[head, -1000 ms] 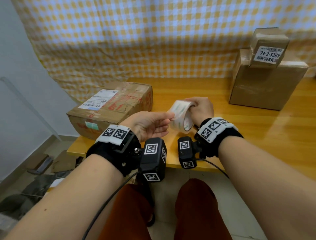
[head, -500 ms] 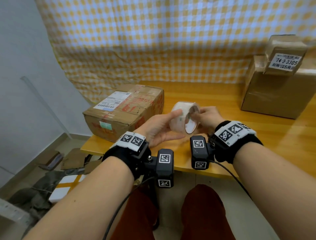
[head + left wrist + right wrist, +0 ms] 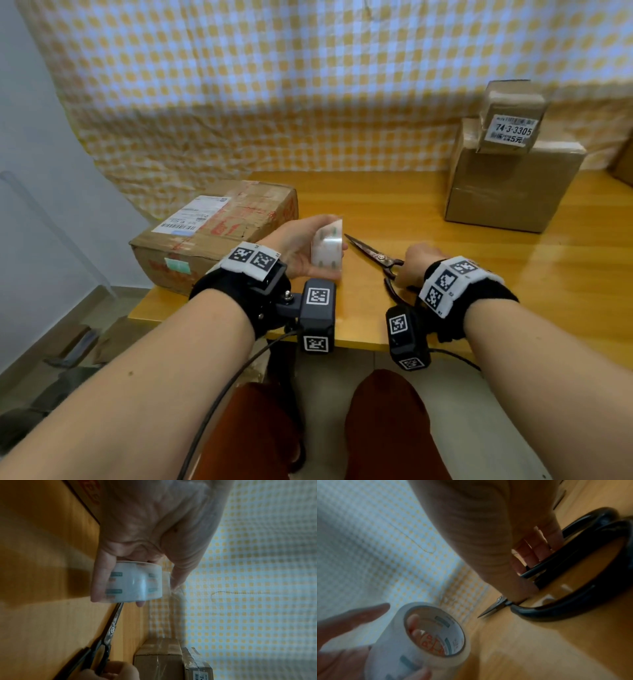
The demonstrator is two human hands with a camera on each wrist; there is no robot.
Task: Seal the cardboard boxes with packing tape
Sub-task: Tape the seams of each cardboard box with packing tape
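A clear roll of tape (image 3: 327,247) is held on edge above the worktop. A worn, labelled box (image 3: 219,236) lies flat at left; two stacked boxes (image 3: 507,171), film-wrapped, stand at right.

A yellow checked cloth (image 3: 239,85) hangs behind the wooden table (image 3: 394,205), debris (image 3: 68,346) on the floor.

A broad strip of bare yellow wooden desk (image 3: 394,205) lies open between the flat labelled cardboard box (image 3: 219,236) at left and the stacked brown cardboard boxes (image 3: 510,185) at right; dark metal scissors (image 3: 373,253) lie across its near part.
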